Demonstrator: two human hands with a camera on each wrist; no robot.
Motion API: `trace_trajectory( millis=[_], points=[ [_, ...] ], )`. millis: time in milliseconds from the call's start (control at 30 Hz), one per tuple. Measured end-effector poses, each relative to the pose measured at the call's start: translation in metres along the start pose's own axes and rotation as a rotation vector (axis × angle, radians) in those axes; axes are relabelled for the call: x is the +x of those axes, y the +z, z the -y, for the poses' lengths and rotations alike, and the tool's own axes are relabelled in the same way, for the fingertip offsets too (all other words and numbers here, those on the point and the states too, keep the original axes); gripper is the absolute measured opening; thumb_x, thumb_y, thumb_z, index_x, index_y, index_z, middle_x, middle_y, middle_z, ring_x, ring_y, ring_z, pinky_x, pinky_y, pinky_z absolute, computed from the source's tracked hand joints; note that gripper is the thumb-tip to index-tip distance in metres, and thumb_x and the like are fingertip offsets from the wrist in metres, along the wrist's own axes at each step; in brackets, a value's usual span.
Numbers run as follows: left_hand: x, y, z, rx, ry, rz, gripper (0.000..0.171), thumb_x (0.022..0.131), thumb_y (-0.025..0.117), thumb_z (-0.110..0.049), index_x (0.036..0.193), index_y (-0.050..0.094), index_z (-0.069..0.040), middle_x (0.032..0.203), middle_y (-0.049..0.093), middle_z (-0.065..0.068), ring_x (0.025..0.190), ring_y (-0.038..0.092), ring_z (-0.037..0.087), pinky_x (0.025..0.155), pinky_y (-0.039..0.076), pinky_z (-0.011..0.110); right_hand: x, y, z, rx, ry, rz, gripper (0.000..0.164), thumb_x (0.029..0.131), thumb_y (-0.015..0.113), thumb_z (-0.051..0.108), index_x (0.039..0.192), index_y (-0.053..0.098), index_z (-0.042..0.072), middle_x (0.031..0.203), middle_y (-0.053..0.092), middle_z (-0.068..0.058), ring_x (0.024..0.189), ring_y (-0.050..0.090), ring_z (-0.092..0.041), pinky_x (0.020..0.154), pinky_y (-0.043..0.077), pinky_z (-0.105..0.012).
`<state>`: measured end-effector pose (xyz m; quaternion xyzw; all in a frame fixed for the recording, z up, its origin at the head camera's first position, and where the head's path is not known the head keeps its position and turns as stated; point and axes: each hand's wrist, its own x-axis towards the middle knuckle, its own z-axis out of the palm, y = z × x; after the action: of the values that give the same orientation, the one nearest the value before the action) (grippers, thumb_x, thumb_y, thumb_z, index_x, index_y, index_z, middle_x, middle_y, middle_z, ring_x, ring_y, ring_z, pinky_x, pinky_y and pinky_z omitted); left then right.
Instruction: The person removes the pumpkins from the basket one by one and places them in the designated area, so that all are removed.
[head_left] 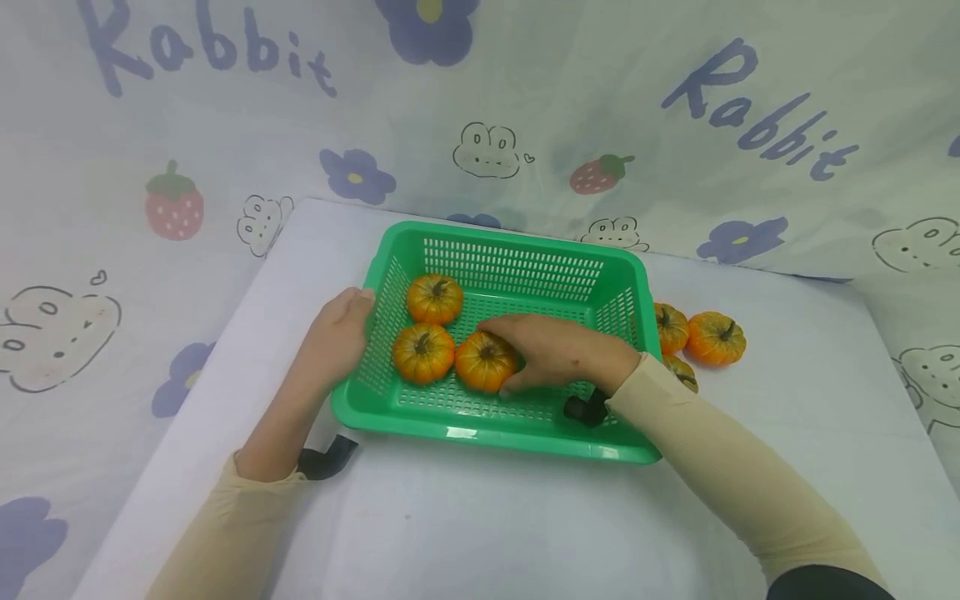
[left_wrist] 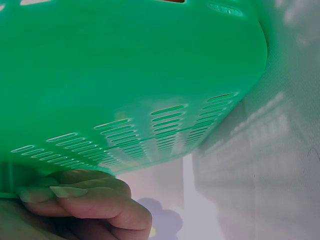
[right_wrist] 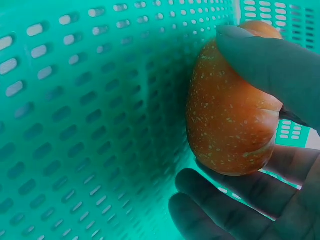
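Here, I see a green basket on the white table. The left hand holds its left rim, with fingers bent under it. Inside, the right hand has its fingers and thumb curled around one orange pumpkin. That pumpkin is low in the basket, right by two more pumpkins. Past the basket's right side, three other pumpkins sit close together on the table.

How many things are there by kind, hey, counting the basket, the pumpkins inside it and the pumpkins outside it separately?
Green basket: 1
Inside pumpkins: 3
Outside pumpkins, in view at the right: 3
Total: 7
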<state>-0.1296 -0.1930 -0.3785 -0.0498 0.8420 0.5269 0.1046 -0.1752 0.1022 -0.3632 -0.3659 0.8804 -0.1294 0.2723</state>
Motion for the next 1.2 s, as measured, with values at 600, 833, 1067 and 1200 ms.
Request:
trace_trajectory(
  millis=[600, 833, 1067, 1200],
  points=[
    [-0.001, 0.000, 0.000, 0.006, -0.007, -0.004, 0.058, 0.113, 0.025, -0.050, 0.126, 0.050, 0.001, 0.100, 0.060, 0.023, 0.079, 0.067, 0.032, 0.063, 0.063, 0.042, -0.006, -0.009, -0.004, 0.041, 0.053, -0.075, 0.093, 0.089, 0.085, 0.042, 0.159, 0.038, 0.003, 0.157, 0.049, -0.012, 0.144, 0.046, -0.029, 0.121, 0.037, -0.046],
    [0.000, 0.000, 0.000, 0.017, -0.014, 0.003, 0.058, 0.113, 0.024, -0.050, 0.127, 0.050, 0.000, 0.102, 0.061, 0.022, 0.080, 0.067, 0.032, 0.063, 0.063, 0.041, -0.009, -0.010, -0.008, 0.075, 0.050, -0.107, 0.092, 0.090, 0.083, 0.045, 0.161, 0.036, 0.008, 0.158, 0.048, -0.009, 0.144, 0.047, -0.028, 0.119, 0.039, -0.048],
    [-0.001, 0.000, -0.001, 0.024, -0.016, 0.002, 0.059, 0.113, 0.024, -0.050, 0.127, 0.050, 0.000, 0.102, 0.061, 0.022, 0.081, 0.068, 0.032, 0.064, 0.063, 0.041, -0.010, -0.014, -0.008, 0.088, 0.052, -0.128, 0.091, 0.091, 0.081, 0.049, 0.161, 0.037, 0.011, 0.156, 0.051, -0.009, 0.141, 0.049, -0.028, 0.118, 0.041, -0.048],
    [-0.001, -0.001, -0.001, 0.022, -0.018, 0.004, 0.058, 0.113, 0.024, -0.049, 0.127, 0.051, 0.000, 0.103, 0.061, 0.022, 0.082, 0.067, 0.032, 0.065, 0.063, 0.041, -0.014, -0.017, -0.007, 0.099, 0.067, -0.154, 0.091, 0.091, 0.081, 0.050, 0.161, 0.037, 0.011, 0.155, 0.052, -0.008, 0.140, 0.051, -0.027, 0.117, 0.042, -0.049]
  ],
)
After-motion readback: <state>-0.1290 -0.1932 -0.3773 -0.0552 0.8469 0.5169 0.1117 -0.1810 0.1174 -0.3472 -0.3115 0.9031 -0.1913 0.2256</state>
